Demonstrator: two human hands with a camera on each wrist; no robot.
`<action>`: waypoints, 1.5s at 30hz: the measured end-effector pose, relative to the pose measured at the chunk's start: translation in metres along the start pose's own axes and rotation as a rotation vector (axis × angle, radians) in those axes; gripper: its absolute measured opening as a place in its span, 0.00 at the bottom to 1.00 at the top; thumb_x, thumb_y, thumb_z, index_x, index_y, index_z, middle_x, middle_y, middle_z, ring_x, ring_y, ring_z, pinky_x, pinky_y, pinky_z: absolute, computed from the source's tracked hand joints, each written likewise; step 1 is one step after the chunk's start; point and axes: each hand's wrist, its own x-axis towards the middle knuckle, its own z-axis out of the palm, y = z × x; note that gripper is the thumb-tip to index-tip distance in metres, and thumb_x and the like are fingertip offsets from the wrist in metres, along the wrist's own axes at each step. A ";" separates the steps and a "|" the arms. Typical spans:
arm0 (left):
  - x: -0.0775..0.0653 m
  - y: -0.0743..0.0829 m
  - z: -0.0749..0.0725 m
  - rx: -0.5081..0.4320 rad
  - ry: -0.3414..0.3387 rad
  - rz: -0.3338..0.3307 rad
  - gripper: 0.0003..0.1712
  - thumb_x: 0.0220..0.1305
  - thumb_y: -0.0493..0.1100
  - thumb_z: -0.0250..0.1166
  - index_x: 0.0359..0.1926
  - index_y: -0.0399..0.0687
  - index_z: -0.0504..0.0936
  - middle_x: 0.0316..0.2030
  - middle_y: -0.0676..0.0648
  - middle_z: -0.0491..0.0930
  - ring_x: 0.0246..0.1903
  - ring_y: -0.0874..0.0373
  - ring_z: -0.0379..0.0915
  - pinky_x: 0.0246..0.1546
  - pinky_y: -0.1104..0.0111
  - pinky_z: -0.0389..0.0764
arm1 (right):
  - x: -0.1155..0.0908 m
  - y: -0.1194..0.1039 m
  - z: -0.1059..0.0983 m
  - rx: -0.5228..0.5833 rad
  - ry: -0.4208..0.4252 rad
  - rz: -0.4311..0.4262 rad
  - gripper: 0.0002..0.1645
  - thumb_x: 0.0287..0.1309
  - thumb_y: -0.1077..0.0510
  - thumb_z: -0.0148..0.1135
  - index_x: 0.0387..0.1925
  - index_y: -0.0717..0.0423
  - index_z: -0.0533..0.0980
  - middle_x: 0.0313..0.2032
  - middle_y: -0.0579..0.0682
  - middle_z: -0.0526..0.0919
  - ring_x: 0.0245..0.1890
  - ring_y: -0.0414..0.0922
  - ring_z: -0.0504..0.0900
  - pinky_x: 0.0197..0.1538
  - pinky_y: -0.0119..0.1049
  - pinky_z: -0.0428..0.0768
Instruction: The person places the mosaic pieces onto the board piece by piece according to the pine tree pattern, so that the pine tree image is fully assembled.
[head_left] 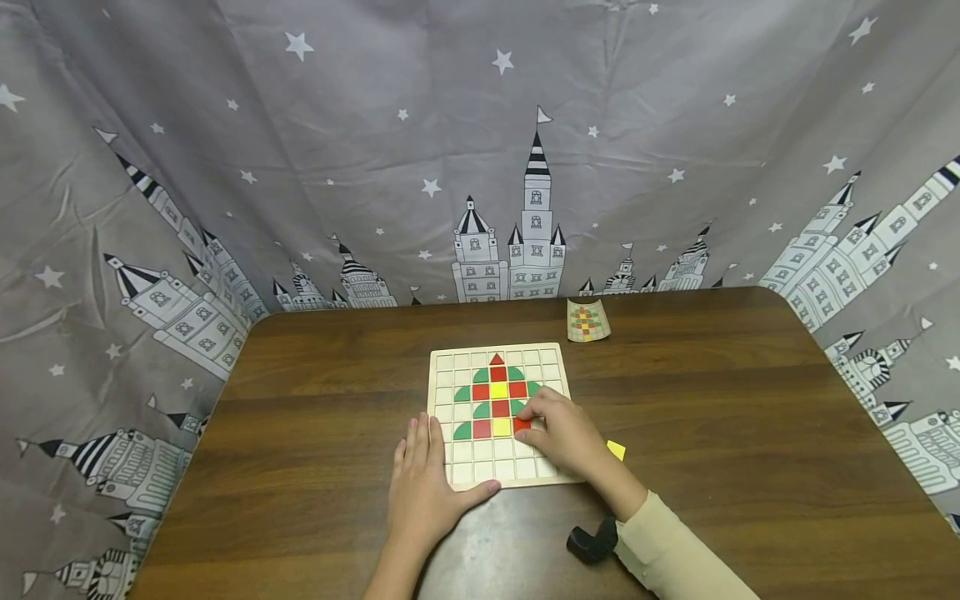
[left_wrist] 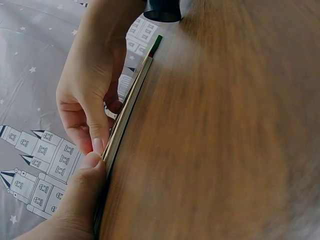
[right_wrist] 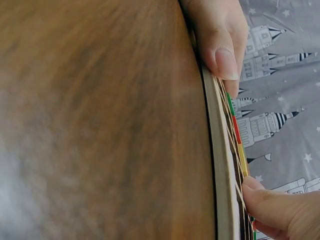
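Note:
A pale wooden grid board point(head_left: 465, 475) lies on the table, bearing a tree-like pattern of red, yellow and green tiles. Red and yellow squares run down its middle column below a red triangle point(head_left: 497, 360); green quarter-rounds point(head_left: 462, 431) flank them. My right hand point(head_left: 562, 429) is over the board's right part, thumb and forefinger pinching a red square tile point(head_left: 522, 425) at the lower right of the pattern. My left hand point(head_left: 427, 492) rests at the near left corner, fingers straight along the left side, thumb point(left_wrist: 89, 170) against the front edge.
A small pattern card point(head_left: 588, 321) with a similar tree stands at the table's back edge, slightly curled. Beside my right wrist lies a yellow tile point(head_left: 616, 450), partly covered by the arm. A black device point(head_left: 592, 542) sits at that wrist. A grey castle-print curtain point(head_left: 390, 167) hangs behind.

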 end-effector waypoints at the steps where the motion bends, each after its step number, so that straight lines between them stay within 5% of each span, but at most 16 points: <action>1: 0.000 0.000 0.000 -0.001 -0.001 -0.001 0.81 0.36 0.89 0.58 0.77 0.37 0.49 0.78 0.38 0.47 0.79 0.44 0.39 0.77 0.48 0.48 | 0.000 0.000 0.000 0.002 -0.002 0.004 0.09 0.51 0.53 0.76 0.34 0.45 0.84 0.36 0.37 0.79 0.38 0.37 0.78 0.41 0.34 0.76; 35: 0.001 0.000 0.001 -0.009 -0.007 -0.005 0.81 0.36 0.90 0.57 0.77 0.37 0.49 0.78 0.39 0.46 0.79 0.45 0.38 0.77 0.48 0.48 | 0.003 0.003 0.001 0.015 -0.013 -0.003 0.07 0.53 0.53 0.75 0.35 0.48 0.88 0.35 0.34 0.80 0.38 0.35 0.79 0.41 0.32 0.78; 45: 0.001 0.000 0.000 0.005 -0.005 -0.003 0.81 0.36 0.91 0.56 0.77 0.37 0.49 0.78 0.38 0.47 0.79 0.44 0.39 0.77 0.48 0.49 | -0.007 0.001 -0.012 -0.019 0.044 -0.061 0.12 0.54 0.57 0.73 0.42 0.50 0.87 0.41 0.43 0.86 0.44 0.43 0.81 0.48 0.41 0.80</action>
